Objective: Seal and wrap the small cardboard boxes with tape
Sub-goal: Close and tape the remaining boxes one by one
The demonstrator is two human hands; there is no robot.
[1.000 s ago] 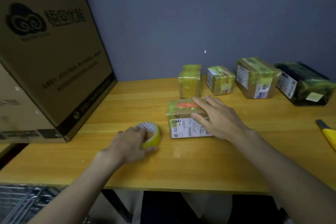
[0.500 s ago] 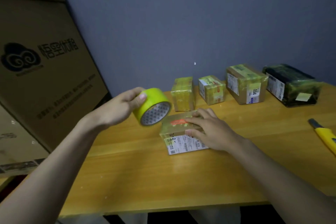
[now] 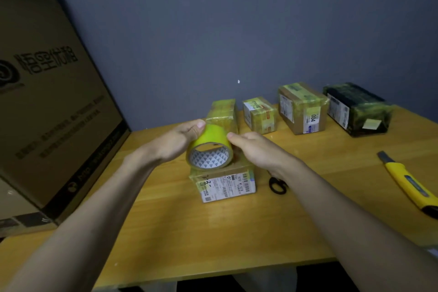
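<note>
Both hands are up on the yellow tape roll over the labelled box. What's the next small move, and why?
Probably pick loose the tape's free end with the right hand. The left hand grips the tape roll above the labelled box, the right fingertips touch the roll's outer face, and no strip is pulled out, so nothing can go onto the box yet.
</note>
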